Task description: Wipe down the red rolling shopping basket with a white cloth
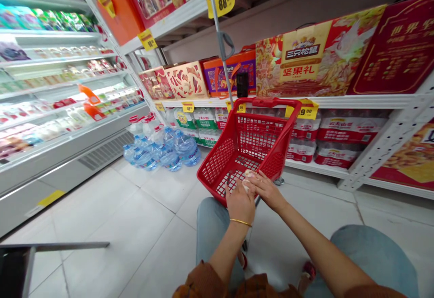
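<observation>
My left hand [240, 202] and my right hand [267, 189] meet at the near edge of a red plastic shopping cart basket [213, 178]. Between their fingers is a crumpled white tissue or cloth [249, 177]. The fingers of both hands are bent and closed around it, partly hiding it. A thin dark item [230, 178] shows beside my left thumb; what it is and whether I hold it cannot be made out. A yellow bracelet [241, 222] circles my left wrist. The cart's red handle [267, 102] is at the far side.
Large blue-tinted water bottles [162, 151] stand on the tiled floor [145, 230] left of the cart. Behind it, a white shelf [366, 102] bears gift boxes [305, 58] and packs of bottles [349, 128]. A refrigerated display case [101, 149] lines the left. A metal pole [220, 40] rises behind the cart.
</observation>
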`<action>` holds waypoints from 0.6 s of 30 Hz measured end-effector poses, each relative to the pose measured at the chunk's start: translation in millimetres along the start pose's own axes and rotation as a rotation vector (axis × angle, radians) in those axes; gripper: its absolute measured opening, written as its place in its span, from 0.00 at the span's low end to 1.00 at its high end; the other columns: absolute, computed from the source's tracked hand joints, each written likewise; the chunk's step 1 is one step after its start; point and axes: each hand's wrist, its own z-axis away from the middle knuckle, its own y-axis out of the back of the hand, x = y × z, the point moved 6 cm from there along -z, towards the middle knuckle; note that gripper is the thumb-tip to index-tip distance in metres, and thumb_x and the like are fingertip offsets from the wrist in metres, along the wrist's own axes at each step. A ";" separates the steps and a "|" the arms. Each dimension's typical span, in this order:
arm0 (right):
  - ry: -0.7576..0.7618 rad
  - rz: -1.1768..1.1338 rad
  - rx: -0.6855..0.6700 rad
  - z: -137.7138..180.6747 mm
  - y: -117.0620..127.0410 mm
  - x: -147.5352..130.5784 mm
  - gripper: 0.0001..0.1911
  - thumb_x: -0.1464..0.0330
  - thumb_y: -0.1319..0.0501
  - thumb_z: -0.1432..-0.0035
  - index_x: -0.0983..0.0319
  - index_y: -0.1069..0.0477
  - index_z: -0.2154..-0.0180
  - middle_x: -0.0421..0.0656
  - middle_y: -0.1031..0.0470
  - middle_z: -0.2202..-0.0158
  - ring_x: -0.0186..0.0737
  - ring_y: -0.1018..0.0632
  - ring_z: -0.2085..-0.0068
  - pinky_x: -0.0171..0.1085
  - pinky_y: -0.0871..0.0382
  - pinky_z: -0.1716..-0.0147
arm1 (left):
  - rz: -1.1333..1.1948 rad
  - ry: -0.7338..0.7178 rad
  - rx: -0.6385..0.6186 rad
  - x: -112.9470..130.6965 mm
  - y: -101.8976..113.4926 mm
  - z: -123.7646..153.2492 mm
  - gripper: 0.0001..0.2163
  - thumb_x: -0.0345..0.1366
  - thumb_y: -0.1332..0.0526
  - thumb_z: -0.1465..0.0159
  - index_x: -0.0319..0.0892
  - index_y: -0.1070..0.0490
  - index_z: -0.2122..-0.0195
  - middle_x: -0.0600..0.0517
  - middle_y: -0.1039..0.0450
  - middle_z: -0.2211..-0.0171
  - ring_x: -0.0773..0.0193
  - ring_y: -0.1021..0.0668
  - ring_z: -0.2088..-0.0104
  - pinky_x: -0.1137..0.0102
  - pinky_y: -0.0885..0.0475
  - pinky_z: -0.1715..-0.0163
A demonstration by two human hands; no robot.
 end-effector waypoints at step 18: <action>0.034 -0.023 -0.076 3.5 0.2 32.4 0.22 0.70 0.51 0.33 0.53 0.42 0.39 0.45 0.30 0.43 0.40 0.35 0.38 0.53 0.44 0.39 | -0.112 -0.077 -0.049 -7.9 -19.8 0.4 0.22 0.44 0.59 0.31 0.38 0.28 0.62 0.40 0.24 0.68 0.53 0.21 0.68 0.63 0.31 0.68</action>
